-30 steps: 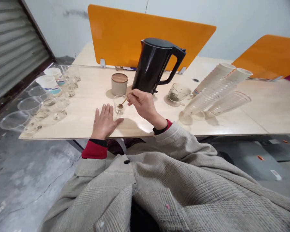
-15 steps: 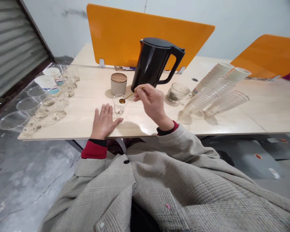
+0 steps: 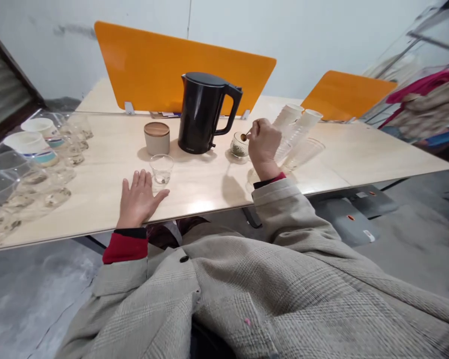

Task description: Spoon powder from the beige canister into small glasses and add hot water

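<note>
The person's right hand (image 3: 264, 148) is closed in a fingertip pinch around a slim gold-coloured spoon (image 3: 250, 132). This short grip keeps the fingers well back from the round bowl, which reaches just over the rim of a small clear glass cup (image 3: 239, 146) holding dark leaves. I cannot tell whether the bowl touches the rim, or what it carries. The right forearm comes in from the near table edge, with the wrist lifted and bent, so the hand hangs just beside the cup rather than resting on the pale wood-look table (image 3: 202, 197).

The left hand (image 3: 138, 198) is open and grasps nothing. It lies palm down near the table edge with the fingers spread, which gives the body a steady brace. A second small clear glass cup (image 3: 161, 168) stands just beyond its thumb.

A glossy black electric kettle (image 3: 200, 117) stands between the 2 hands, further back, with its handle turned toward the right. Beside it is a beige ceramic canister with a round wooden lid (image 3: 156, 138). Rows of clear glasses (image 3: 69, 147) gather at the left end of the table, while stacks of nested clear plastic cups (image 3: 297, 132) lean at the right, leaving the middle open for the hands.
</note>
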A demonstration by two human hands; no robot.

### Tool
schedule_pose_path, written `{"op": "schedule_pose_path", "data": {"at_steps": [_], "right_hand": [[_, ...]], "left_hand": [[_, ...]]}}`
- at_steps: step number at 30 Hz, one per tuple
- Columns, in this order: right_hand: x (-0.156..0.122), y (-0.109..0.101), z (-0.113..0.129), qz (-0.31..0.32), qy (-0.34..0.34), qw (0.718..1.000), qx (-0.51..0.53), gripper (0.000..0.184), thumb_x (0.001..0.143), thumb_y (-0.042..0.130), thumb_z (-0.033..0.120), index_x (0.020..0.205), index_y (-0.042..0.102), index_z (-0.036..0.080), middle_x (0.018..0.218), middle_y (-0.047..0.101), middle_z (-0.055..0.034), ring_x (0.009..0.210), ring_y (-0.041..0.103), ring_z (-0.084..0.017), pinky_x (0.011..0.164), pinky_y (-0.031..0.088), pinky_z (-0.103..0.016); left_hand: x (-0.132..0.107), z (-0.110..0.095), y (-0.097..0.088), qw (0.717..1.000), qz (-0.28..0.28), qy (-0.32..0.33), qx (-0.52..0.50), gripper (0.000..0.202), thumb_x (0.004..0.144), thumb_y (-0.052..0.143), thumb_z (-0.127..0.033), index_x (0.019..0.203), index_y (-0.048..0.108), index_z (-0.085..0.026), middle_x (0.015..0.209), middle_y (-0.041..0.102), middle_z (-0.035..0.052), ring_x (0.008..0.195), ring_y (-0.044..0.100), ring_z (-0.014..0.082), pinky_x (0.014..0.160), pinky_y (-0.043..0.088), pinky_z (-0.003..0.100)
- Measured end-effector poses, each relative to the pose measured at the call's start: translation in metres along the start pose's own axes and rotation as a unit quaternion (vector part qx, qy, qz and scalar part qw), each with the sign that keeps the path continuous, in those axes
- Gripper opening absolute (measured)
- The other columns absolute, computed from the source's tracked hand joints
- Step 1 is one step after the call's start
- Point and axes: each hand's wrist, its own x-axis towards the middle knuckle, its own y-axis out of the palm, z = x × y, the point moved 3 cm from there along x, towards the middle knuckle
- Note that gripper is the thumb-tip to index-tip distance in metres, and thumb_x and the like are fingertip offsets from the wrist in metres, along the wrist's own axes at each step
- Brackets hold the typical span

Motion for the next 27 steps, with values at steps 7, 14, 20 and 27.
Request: {"op": "schedule_pose_path", "data": {"at_steps": [7,14,20,27], "right_hand": [[0.007,0.03,0.008,0.056,0.106,0.99,-0.075,0.035,0.108,0.041,0.019,0.109,0.075,0.009,0.104,0.076,-0.0225,0.098,0.069,-0.03,0.086,0.047,-0.041],[0.004,0.041,0.0,0.078,0.106,0.99,-0.057,0.037,0.106,0.042,0.022,0.109,0.076,0.007,0.107,0.076,-0.026,0.101,0.069,-0.031,0.093,0.05,-0.044],[-0.028,0.019,0.004,0.007,0.058,0.998,0.005,0.047,0.106,0.045,0.033,0.14,0.066,0.009,0.113,0.078,-0.0202,0.106,0.072,-0.032,0.1,0.055,-0.049],[-0.119,0.038,0.072,0.093,-0.097,0.963,0.233,0.061,0.109,0.045,0.051,0.157,0.052,0.014,0.14,0.071,-0.0202,0.118,0.071,-0.029,0.106,0.057,-0.048]], "left_hand": [[0.0,0.001,0.001,1.0,-0.012,0.005,-0.007,0.091,0.105,0.025,-0.069,0.172,0.029,-0.006,0.182,0.024,0.0194,0.171,0.018,0.0358,0.137,0.016,0.062],[0.0,0.001,0.003,1.0,-0.02,0.009,-0.012,0.092,0.105,0.026,-0.069,0.172,0.029,-0.007,0.181,0.026,0.0194,0.171,0.019,0.0361,0.137,0.017,0.063],[-0.001,0.001,0.002,1.0,-0.016,0.006,-0.021,0.092,0.105,0.026,-0.069,0.172,0.028,-0.006,0.182,0.024,0.0194,0.171,0.018,0.0365,0.137,0.016,0.064],[-0.004,0.0,0.001,1.0,-0.006,0.002,-0.013,0.093,0.105,0.027,-0.071,0.173,0.027,-0.007,0.182,0.023,0.0178,0.172,0.016,0.0344,0.139,0.013,0.06]]}}
